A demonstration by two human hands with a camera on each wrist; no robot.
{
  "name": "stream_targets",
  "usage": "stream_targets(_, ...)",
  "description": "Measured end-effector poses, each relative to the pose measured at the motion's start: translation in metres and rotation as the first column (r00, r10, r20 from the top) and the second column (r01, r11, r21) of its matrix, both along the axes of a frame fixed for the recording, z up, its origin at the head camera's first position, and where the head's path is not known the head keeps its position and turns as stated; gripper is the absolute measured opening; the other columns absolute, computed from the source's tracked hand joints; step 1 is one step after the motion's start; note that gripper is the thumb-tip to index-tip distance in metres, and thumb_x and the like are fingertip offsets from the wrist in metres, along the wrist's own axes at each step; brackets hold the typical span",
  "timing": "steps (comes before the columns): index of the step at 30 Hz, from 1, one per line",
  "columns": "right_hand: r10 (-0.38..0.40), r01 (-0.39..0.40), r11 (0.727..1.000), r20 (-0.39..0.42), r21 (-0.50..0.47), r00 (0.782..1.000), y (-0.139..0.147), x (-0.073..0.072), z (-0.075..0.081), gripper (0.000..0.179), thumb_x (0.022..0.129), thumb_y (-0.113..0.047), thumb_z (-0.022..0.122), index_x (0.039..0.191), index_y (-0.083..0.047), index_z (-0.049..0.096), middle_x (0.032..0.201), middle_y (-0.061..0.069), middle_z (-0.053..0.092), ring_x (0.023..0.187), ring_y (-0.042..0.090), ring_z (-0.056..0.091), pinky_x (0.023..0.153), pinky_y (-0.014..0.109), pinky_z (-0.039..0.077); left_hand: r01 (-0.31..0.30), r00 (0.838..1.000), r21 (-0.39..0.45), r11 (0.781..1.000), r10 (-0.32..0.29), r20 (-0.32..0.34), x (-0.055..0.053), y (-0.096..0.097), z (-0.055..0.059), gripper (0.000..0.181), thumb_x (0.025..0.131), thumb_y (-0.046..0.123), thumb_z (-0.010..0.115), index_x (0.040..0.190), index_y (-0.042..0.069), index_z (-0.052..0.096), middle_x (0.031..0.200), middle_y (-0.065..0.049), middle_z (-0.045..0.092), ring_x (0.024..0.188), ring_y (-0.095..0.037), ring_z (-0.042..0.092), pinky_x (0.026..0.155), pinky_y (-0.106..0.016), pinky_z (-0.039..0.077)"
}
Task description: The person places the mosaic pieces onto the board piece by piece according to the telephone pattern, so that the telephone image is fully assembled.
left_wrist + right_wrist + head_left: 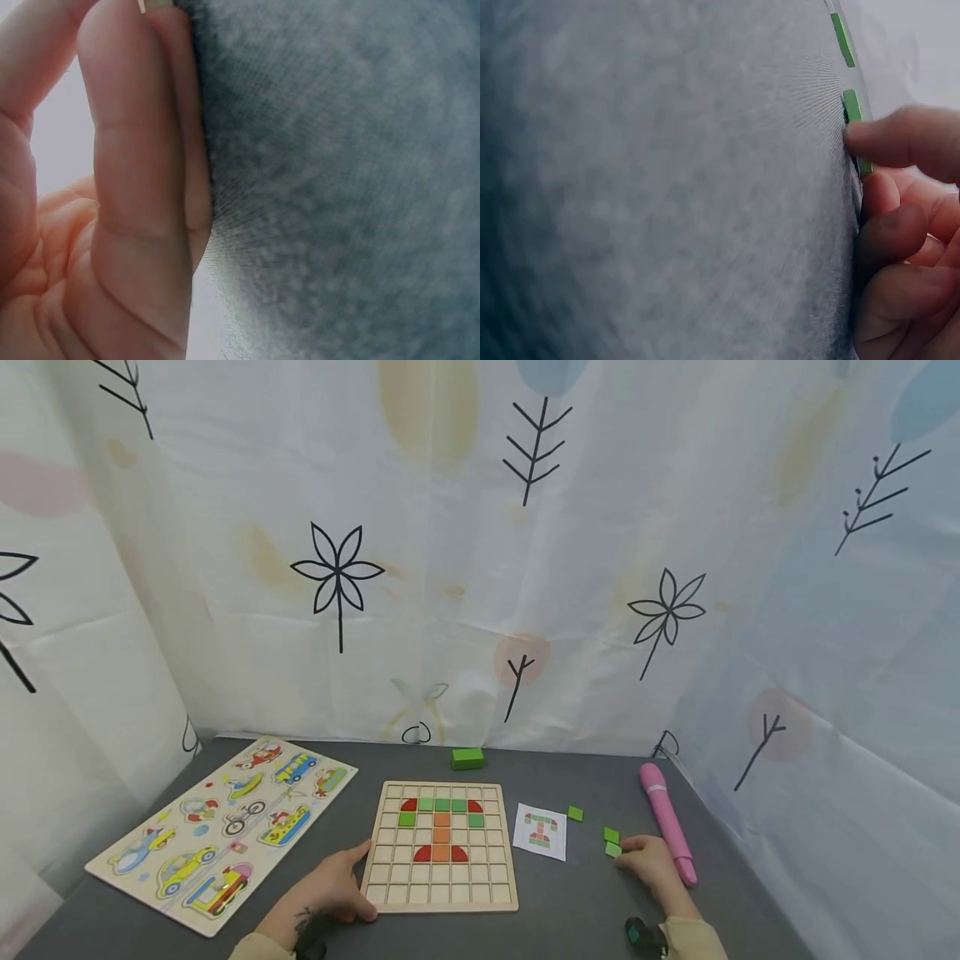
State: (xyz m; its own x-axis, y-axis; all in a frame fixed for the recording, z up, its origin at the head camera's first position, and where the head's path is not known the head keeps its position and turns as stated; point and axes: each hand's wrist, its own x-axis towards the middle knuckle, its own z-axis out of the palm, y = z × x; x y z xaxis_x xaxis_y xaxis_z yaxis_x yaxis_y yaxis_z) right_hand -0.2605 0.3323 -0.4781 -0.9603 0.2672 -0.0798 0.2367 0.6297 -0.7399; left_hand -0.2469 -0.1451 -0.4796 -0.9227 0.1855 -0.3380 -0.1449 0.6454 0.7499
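A square wooden grid board [491, 893] lies in the middle of the table, with green, red and orange pieces in its cells. My left hand [330, 885] touches its near left corner, one fingertip along the left side and another at the near edge. In the left wrist view the fingers [139, 150] look fairly straight, reaching a sliver of pale wood. To the right, my right hand [651, 864] pinches a light green tile [612, 850] between thumb and finger, low at the tabletop. Another green tile [612, 835] lies right behind it, and a third green tile [575, 813] farther left.
A printed pattern card [551, 843] lies right of the board. A green block [467, 759] sits at the back. On the left is a picture puzzle board [180, 827] with vehicles. A pink pen-like stick [667, 818] lies at the right. Patterned curtains [450, 610] surround the table.
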Motion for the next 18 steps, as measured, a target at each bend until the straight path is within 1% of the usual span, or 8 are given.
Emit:
stream_targets(2, 0.000, 0.001, 1.000, -0.018, 0.010, 1.000, -0.001, 0.000, -0.001, 0.032, 0.068, -0.005, 0.071, 0.095, 0.010, 0.064, 0.088, 0.016, 0.064, 0.074, 0.020, 0.055, 0.061, 0.029, 0.044, -0.005, 1.000, -0.005, 1.000, 0.005, 0.002, 0.000, 0.000, 0.000, 0.110, 0.052, 0.010, 0.088, 0.142, -0.005, 0.027, 0.059, -0.008, 0.056, 0.044, -0.014, 0.052, 0.046, -0.028, 0.046)
stream_targets(6, 0.020, -0.019, 1.000, -0.092, 0.007, 0.996, -0.010, -0.002, -0.002, 0.030, 0.068, -0.009, 0.073, 0.092, 0.007, 0.063, 0.081, 0.010, 0.062, 0.069, 0.016, 0.052, 0.059, 0.027, 0.042, -0.002, 1.000, -0.015, 1.000, 0.002, 0.002, 0.000, 0.001, -0.001, 0.110, 0.052, 0.009, 0.088, 0.143, -0.004, 0.027, 0.059, -0.009, 0.057, 0.044, -0.015, 0.052, 0.047, -0.029, 0.047)
stream_targets(8, 0.030, -0.036, 0.998, -0.126, -0.049, 0.992, -0.019, -0.005, -0.002, 0.029, 0.068, -0.007, 0.073, 0.091, 0.007, 0.063, 0.076, 0.007, 0.061, 0.063, 0.014, 0.050, 0.056, 0.026, 0.042, 0.000, 1.000, -0.016, 1.000, 0.000, 0.002, 0.001, 0.001, 0.000, 0.111, 0.052, 0.009, 0.088, 0.143, -0.005, 0.026, 0.059, -0.009, 0.057, 0.044, -0.015, 0.053, 0.047, -0.029, 0.047)
stream_targets(10, 0.040, -0.061, 0.988, -0.141, -0.143, 0.989, -0.032, -0.007, -0.001, 0.028, 0.069, -0.004, 0.071, 0.092, 0.007, 0.062, 0.070, 0.003, 0.059, 0.057, 0.011, 0.047, 0.051, 0.025, 0.041, 0.003, 1.000, -0.017, 1.000, -0.003, 0.001, 0.001, 0.000, 0.000, 0.111, 0.052, 0.009, 0.088, 0.143, -0.005, 0.026, 0.058, -0.008, 0.057, 0.043, -0.015, 0.052, 0.046, -0.029, 0.047)
stream_targets(12, 0.062, -0.099, 0.961, -0.148, -0.259, 0.987, -0.047, -0.010, 0.001, 0.028, 0.069, 0.000, 0.069, 0.095, 0.006, 0.060, 0.066, 0.001, 0.056, 0.051, 0.010, 0.044, 0.047, 0.023, 0.038, 0.009, 1.000, -0.015, 1.000, -0.009, 0.003, 0.000, 0.000, 0.000, 0.111, 0.052, 0.010, 0.088, 0.143, -0.005, 0.025, 0.057, -0.008, 0.057, 0.043, -0.014, 0.053, 0.046, -0.028, 0.047)
stream_targets(14, 0.101, -0.151, 0.919, -0.154, -0.363, 0.983, -0.064, -0.011, 0.003, 0.031, 0.070, 0.004, 0.067, 0.099, 0.007, 0.056, 0.063, -0.001, 0.055, 0.047, 0.008, 0.040, 0.043, 0.022, 0.035, 0.014, 1.000, -0.015, 1.000, -0.013, 0.007, -0.001, 0.000, 0.000, 0.112, 0.052, 0.011, 0.088, 0.143, -0.005, 0.025, 0.057, -0.008, 0.056, 0.044, -0.014, 0.053, 0.047, -0.028, 0.047)
stream_targets(16, 0.149, -0.205, 0.878, -0.159, -0.432, 0.976, -0.081, -0.010, 0.004, 0.034, 0.070, 0.005, 0.065, 0.102, 0.008, 0.054, 0.062, -0.002, 0.054, 0.045, 0.007, 0.038, 0.042, 0.021, 0.032, 0.016, 1.000, -0.016, 1.000, -0.016, 0.013, -0.002, 0.000, 0.001, 0.112, 0.052, 0.011, 0.088, 0.143, -0.005, 0.025, 0.057, -0.008, 0.057, 0.044, -0.014, 0.053, 0.047, -0.028, 0.047)
stream_targets(18, 0.200, -0.256, 0.846, -0.166, -0.468, 0.966, -0.098, -0.009, 0.003, 0.034, 0.070, 0.006, 0.064, 0.102, 0.009, 0.053, 0.062, -0.003, 0.054, 0.045, 0.006, 0.037, 0.042, 0.021, 0.030, 0.014, 1.000, -0.019, 1.000, -0.013, 0.017, -0.002, 0.000, 0.002, 0.112, 0.052, 0.012, 0.089, 0.143, -0.005, 0.025, 0.058, -0.008, 0.057, 0.044, -0.014, 0.054, 0.047, -0.028, 0.047)
